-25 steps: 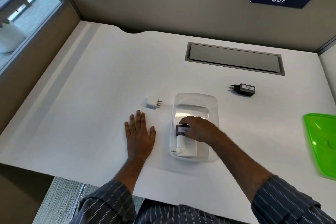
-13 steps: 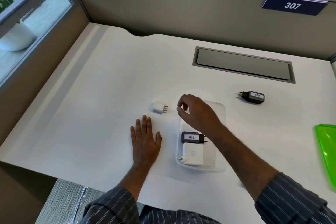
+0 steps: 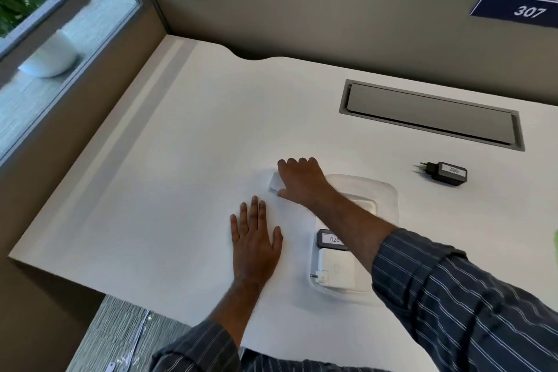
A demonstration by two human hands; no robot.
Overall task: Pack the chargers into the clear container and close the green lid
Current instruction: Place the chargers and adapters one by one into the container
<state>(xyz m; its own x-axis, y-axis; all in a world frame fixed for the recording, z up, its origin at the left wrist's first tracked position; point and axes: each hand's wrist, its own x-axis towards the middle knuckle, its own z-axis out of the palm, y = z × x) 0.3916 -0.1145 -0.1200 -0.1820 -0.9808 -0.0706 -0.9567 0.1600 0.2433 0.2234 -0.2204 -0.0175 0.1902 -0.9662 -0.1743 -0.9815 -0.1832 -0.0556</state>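
The clear container (image 3: 390,194) stands on the white desk (image 3: 181,190). Inside it lie a black charger labelled 026 (image 3: 331,239) and a larger white charger (image 3: 338,270) at the near end. My right hand (image 3: 302,181) reaches across the container's left side and covers a small white charger (image 3: 274,183) on the desk, fingers over its far side, thumb on its near side. My left hand (image 3: 256,240) rests flat on the desk, fingers apart. A black charger labelled 002 (image 3: 447,173) lies to the right of the container. Only a sliver of the green lid (image 3: 556,238) shows at the right edge.
A grey cable hatch (image 3: 431,115) is set into the desk behind the container. Beige partition walls (image 3: 302,15) enclose the desk at the back and left, with a 307 sign (image 3: 527,11) at the top right.
My right hand left the container, moved left and came down over the small white charger. The view shifted left, so the green lid is almost out of frame. My left hand stayed put.
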